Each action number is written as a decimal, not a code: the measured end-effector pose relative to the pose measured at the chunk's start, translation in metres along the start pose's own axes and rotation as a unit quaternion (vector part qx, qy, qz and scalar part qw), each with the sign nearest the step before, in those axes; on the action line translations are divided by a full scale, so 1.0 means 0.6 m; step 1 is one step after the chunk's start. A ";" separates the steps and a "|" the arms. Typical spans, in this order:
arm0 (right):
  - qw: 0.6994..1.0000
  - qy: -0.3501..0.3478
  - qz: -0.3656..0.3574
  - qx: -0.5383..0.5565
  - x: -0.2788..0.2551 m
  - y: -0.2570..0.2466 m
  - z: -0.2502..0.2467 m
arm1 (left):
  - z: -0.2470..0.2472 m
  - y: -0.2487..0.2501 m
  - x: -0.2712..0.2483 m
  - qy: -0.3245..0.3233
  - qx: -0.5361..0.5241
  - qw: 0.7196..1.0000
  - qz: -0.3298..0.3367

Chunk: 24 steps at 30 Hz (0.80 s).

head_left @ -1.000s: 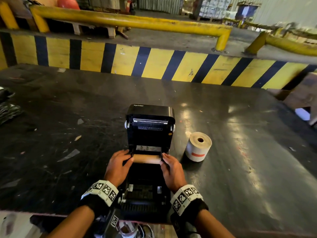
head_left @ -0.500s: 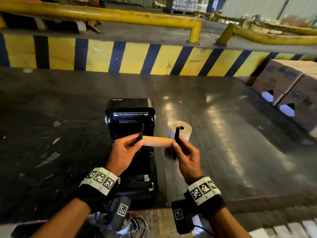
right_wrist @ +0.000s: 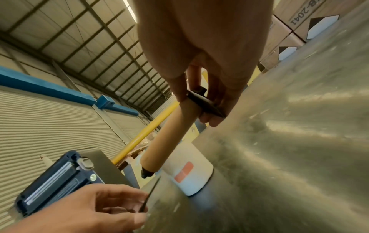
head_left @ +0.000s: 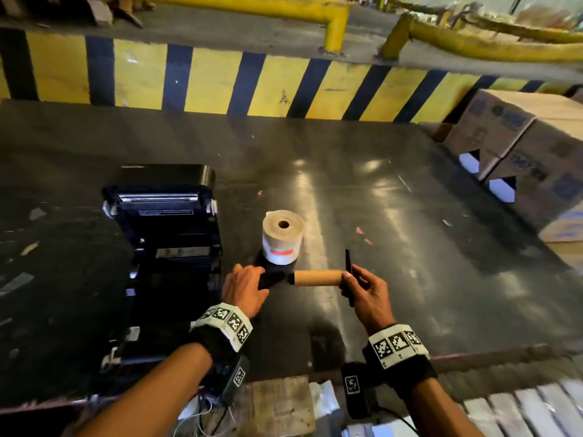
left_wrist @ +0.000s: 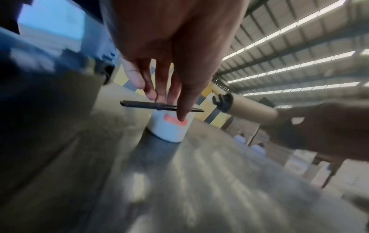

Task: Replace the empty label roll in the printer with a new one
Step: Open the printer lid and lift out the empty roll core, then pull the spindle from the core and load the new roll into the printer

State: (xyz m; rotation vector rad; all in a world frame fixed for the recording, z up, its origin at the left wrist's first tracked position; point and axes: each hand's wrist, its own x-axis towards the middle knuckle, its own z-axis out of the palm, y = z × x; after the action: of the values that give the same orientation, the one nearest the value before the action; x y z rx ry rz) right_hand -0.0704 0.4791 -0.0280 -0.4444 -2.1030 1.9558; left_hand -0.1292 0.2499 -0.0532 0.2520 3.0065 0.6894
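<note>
The black label printer stands open at the table's left. A new white label roll with an orange mark stands upright to its right. In front of that roll my right hand pinches the right end of the empty cardboard core, against a black end plate. A black spindle tip sticks out of the core's left end. My left hand pinches a separate thin black side plate, a short way left of the core. In the right wrist view the core points down towards the new roll.
The dark metal table carries small paper scraps on its left part. Cardboard boxes stand off its right edge. A yellow-and-black striped barrier runs behind. The table's front edge lies just under my wrists.
Both hands lifted the core out of the printer and carried it right, in front of the new roll. The left black plate has come off the core and the hands have drawn apart.
</note>
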 end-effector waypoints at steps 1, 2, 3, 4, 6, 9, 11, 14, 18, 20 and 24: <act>1.000 -0.004 0.004 -0.016 0.006 0.008 -0.008 | 0.016 0.004 0.004 -0.013 0.015 1.000 -0.012; 0.999 -0.012 0.009 -0.033 0.013 0.020 -0.019 | 0.031 0.010 0.008 -0.029 0.024 0.999 -0.028; 0.999 -0.017 0.009 -0.048 0.019 0.029 -0.024 | 0.042 0.011 0.010 -0.041 0.028 0.998 -0.041; 0.998 -0.025 0.011 -0.065 0.023 0.038 -0.028 | 0.052 0.010 0.011 -0.046 0.025 0.997 -0.054; 0.995 -0.046 0.018 -0.091 0.034 0.051 -0.035 | 0.070 0.006 0.017 -0.043 0.013 0.996 -0.073; 0.992 -0.067 0.030 -0.098 0.037 0.071 -0.034 | 0.084 0.002 0.021 -0.037 -0.018 0.996 -0.083; 0.991 -0.078 0.040 -0.098 0.039 0.079 -0.027 | 0.086 0.004 0.029 -0.029 -0.041 0.995 -0.089; 0.987 -0.100 0.051 -0.118 0.037 0.089 -0.016 | 0.086 0.003 0.032 -0.032 -0.068 0.991 -0.112; 0.984 -0.107 0.065 -0.130 0.035 0.096 -0.007 | 0.079 0.014 0.021 0.012 -0.117 0.989 -0.091; 0.985 -0.109 0.069 -0.117 0.036 0.096 -0.002 | 0.062 0.035 0.008 0.029 -0.211 0.973 -0.086; 0.986 -0.132 0.066 -0.072 0.040 0.080 0.010 | 0.026 0.066 -0.021 -0.124 -0.277 0.952 -0.023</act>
State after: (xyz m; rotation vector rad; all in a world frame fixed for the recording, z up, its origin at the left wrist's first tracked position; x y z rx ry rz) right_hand -0.0917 0.4853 -0.0772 -0.3783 -2.4493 2.0397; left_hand -0.1094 0.2896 -0.0499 0.2158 2.4494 1.3375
